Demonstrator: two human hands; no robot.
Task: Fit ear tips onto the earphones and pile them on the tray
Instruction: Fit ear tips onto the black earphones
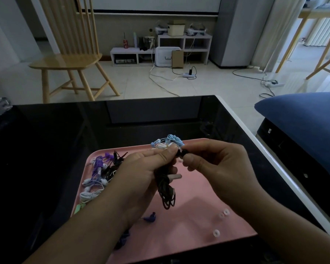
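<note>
A person's left hand (151, 166) and right hand (215, 164) meet above a pink tray (189, 225), fingertips pinched together on the black earbud (182, 154) of a wired black earphone (166, 189). The left hand's fingers are curled round the bundled cable, whose loops and plug hang below the palm; the right thumb and forefinger nip the bud's tip, though whether an ear tip is already seated cannot be made out. On the tray's left side lies a heap of purple, white and black earphones (99, 174), and a light-blue coiled set (171, 141) sits at the far edge, just behind the hands. A dark-blue earbud (151, 218) lies near the left wrist, and clear ear tips (224, 214) rest on the tray's right side. The tray sits on a glossy black table (65, 126); a wooden chair (69, 54) stands beyond it.
</note>
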